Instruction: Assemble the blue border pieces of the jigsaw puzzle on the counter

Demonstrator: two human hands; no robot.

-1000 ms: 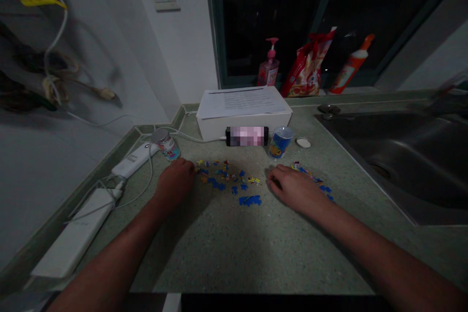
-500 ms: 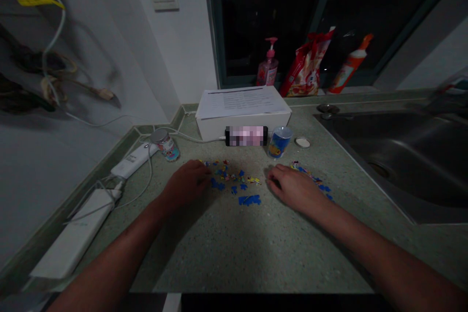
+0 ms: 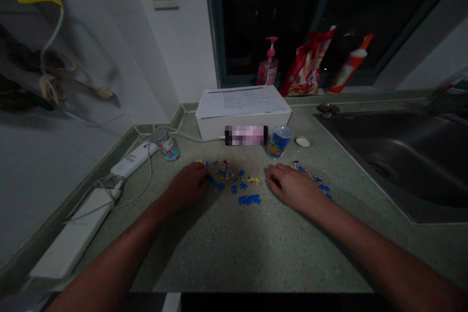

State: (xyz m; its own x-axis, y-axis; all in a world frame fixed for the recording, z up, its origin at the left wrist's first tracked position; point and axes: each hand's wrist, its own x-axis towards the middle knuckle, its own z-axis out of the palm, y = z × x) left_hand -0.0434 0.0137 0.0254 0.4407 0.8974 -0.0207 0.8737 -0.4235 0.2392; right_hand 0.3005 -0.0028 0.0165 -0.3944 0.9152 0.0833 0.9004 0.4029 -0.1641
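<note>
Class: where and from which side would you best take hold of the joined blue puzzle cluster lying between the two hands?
Probably pinch the joined blue puzzle cluster at its long edges, from above: it lies flat on the counter, with bare surface around it.

A white box [image 3: 243,109] topped with a printed sheet sits at the back of the speckled counter [image 3: 256,248], a blue cup [image 3: 280,141] just beside its right corner and a small tin [image 3: 166,145] to its left. On the window ledge stand a pink pump bottle [image 3: 268,67], a red bag [image 3: 306,66] and an orange-capped bottle [image 3: 350,66]. White power strips [image 3: 76,234] line the left wall; a steel sink [image 3: 405,156] lies right, what may be a lid [image 3: 302,142] near it.
</note>
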